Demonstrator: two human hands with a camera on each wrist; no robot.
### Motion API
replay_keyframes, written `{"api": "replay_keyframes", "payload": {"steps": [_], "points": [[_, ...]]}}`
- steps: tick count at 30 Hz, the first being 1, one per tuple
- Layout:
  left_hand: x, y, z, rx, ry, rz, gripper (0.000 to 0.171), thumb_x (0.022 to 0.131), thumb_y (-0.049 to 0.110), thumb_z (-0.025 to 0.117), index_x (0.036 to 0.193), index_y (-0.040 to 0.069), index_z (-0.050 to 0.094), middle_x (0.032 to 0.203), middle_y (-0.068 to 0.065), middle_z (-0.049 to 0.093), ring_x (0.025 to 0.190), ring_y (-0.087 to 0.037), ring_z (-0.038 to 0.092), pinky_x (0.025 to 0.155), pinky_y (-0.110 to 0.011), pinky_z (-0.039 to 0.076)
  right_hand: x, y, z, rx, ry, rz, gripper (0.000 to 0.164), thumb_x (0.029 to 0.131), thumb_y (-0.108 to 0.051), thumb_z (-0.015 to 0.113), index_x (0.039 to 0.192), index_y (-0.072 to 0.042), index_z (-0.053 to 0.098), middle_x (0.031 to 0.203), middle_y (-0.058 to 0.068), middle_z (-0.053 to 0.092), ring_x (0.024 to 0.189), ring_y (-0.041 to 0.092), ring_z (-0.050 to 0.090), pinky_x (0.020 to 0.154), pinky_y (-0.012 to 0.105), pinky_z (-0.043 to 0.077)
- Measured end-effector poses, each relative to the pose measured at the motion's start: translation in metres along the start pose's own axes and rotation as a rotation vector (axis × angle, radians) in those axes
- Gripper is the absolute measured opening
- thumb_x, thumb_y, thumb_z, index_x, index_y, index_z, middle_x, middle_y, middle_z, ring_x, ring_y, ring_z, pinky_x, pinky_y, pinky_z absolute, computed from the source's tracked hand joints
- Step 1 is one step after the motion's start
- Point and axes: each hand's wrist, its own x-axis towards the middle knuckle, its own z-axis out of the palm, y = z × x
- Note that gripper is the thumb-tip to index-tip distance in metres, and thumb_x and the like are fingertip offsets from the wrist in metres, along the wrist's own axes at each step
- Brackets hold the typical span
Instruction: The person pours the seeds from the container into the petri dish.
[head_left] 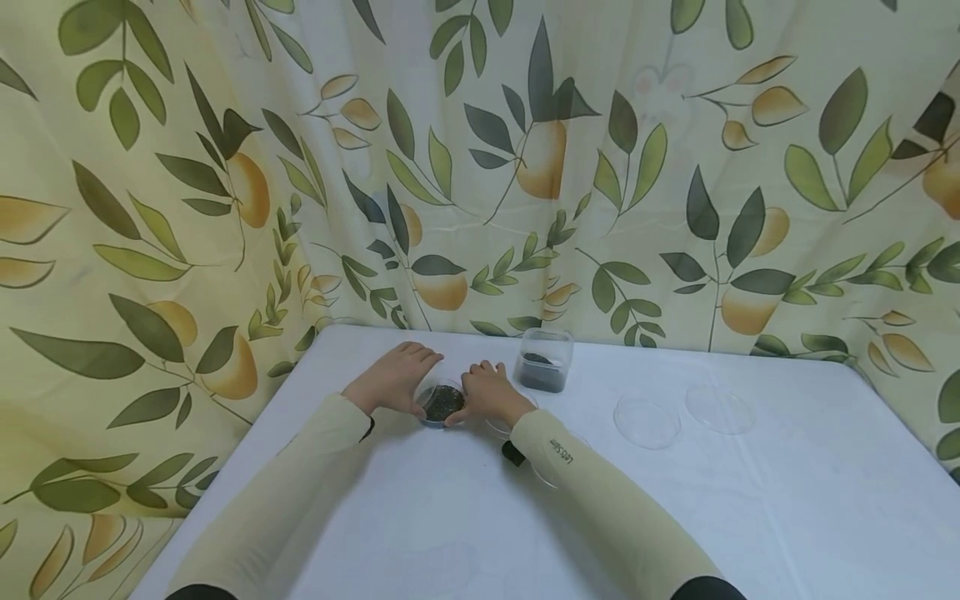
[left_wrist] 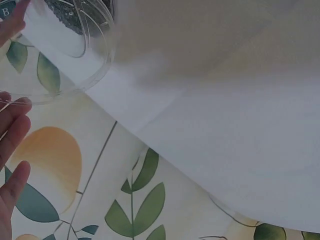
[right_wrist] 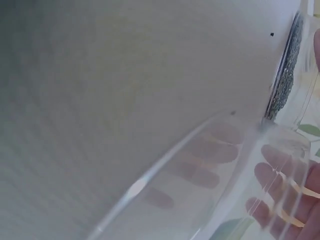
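At the far left, and all along the back, hangs a curtain with printed leaves and orange fruits; before it stands the counter, covered in white. The left sleeve, of pale colour, leads up to the left hand, which is grasping the dish from its left side, with the thumb at the near edge and the other fingers over the far side. The dish is round and clear, it is between the two hands on the left part of the counter, and it contains dark grains. The right hand is grasping the same dish from the right, its thumb close to the left thumb; the exact contact of its other fingers I cannot tell. Under the right wrist there are clear rims, partly hidden, and just beside them is a small black piece. Behind the right hand stands a clear box, with dark material in its lower part. The right sleeve bears small lettering. Further right, two clear discs lie flat, near each other.
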Motion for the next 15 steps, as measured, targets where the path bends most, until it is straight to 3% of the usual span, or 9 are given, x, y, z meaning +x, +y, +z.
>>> {"api": "replay_keyframes", "payload": {"steps": [4, 10, 15], "points": [[0.002, 0.003, 0.002, -0.032, -0.016, 0.019, 0.097, 0.064, 0.053, 0.08, 0.137, 0.0, 0.043, 0.133, -0.013, 0.053, 0.125, -0.028, 0.047, 0.11, -0.042, 0.032, -0.002, 0.001, -0.001, 0.024, -0.007, 0.004, 0.048, 0.066, -0.058, 0.076, 0.077, -0.014, 0.061, 0.087, 0.001, 0.058, 0.096, 0.024, 0.049, 0.095, 0.054, 0.035], [0.006, 0.006, 0.008, -0.033, 0.003, 0.048, 0.092, 0.066, 0.053, 0.078, 0.132, -0.002, 0.046, 0.128, -0.014, 0.056, 0.121, -0.029, 0.049, 0.108, -0.043, 0.034, -0.005, 0.002, -0.006, 0.047, -0.021, -0.007, 0.04, 0.069, -0.044, 0.08, 0.092, -0.013, 0.068, 0.096, 0.003, 0.062, 0.102, 0.025, 0.05, 0.098, 0.055, 0.033], [0.013, 0.009, 0.012, -0.055, -0.055, 0.007, 0.092, 0.067, 0.057, 0.076, 0.135, 0.002, 0.046, 0.13, -0.011, 0.055, 0.124, -0.026, 0.048, 0.111, -0.042, 0.032, -0.008, 0.002, -0.008, 0.062, -0.025, -0.007, 0.039, 0.072, -0.039, 0.079, 0.1, -0.013, 0.069, 0.104, 0.006, 0.064, 0.107, 0.028, 0.05, 0.1, 0.058, 0.032]]}}
